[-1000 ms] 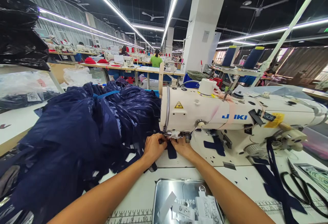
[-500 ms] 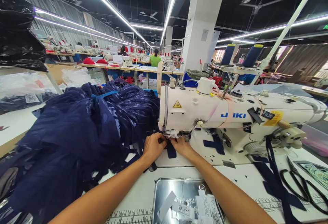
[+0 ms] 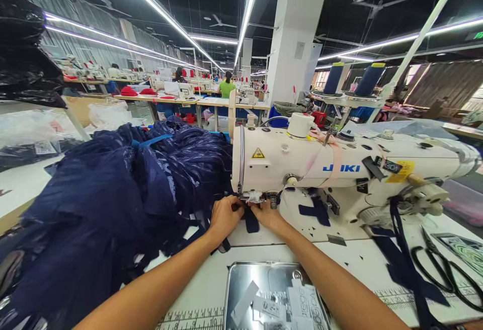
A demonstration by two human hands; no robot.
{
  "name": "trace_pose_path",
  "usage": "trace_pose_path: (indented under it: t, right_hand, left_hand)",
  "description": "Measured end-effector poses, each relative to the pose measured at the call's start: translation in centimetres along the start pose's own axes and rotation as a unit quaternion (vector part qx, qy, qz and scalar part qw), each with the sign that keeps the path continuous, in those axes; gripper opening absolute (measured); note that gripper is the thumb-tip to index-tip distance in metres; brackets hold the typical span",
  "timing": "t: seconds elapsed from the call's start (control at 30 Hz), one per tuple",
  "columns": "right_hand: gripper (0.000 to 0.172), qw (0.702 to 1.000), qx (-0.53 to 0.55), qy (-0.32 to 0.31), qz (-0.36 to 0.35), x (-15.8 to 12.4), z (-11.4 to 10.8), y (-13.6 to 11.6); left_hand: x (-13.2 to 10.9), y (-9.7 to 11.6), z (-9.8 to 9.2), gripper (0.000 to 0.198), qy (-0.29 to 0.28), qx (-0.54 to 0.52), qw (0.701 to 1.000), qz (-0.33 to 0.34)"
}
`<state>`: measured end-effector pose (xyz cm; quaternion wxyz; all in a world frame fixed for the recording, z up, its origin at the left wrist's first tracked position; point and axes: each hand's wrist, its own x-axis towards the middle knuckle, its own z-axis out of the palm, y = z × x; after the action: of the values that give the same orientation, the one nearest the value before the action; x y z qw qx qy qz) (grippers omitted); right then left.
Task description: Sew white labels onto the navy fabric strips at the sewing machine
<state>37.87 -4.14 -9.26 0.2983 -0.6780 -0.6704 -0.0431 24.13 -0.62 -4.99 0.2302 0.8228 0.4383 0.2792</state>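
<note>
A white sewing machine (image 3: 279, 161) stands in front of me, its head reaching toward the left. Under its needle end lies a narrow dark navy fabric strip (image 3: 251, 221). My left hand (image 3: 227, 215) has its fingers closed on the navy fabric just left of the needle area. On the other side, my right hand (image 3: 265, 214) is closed at the strip's right edge, its fingertips partly hidden beneath the machine head. A large heap of navy garments (image 3: 113, 194) spreads over the table to the left, close to my left hand.
A metal tray (image 3: 241, 269) holding printed labels lies between my forearms. Black scissors (image 3: 443, 269) and more navy strips (image 3: 405, 269) are at the right. Two navy thread cones (image 3: 370, 79) stand behind the machine. A person in a green top (image 3: 226, 87) sits farther back.
Both hands stay almost in place at the needle area with the navy fabric. The whole view has shifted slightly.
</note>
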Motion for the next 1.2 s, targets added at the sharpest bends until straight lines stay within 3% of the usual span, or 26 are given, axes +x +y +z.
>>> trace_pose_path:
  t: [0.1,0.43,1.2]
  right_hand:
    - [0.017,0.999,-0.028,-0.027,-0.005,0.0,-0.2,-0.1]
    - [0.022,0.995,-0.088,-0.049,-0.022,-0.3,-1.0,-0.6]
    - [0.024,0.996,0.011,-0.065,0.060,0.3,-2.2,-1.9]
  left_hand:
    - [-0.1,0.1,-0.1,0.013,0.001,0.001,1.000,-0.001]
    - [0.1,-0.1,0.1,0.012,0.000,-0.002,1.000,0.003]
    - [0.2,-0.2,0.1,0.012,0.001,-0.010,1.000,0.005]
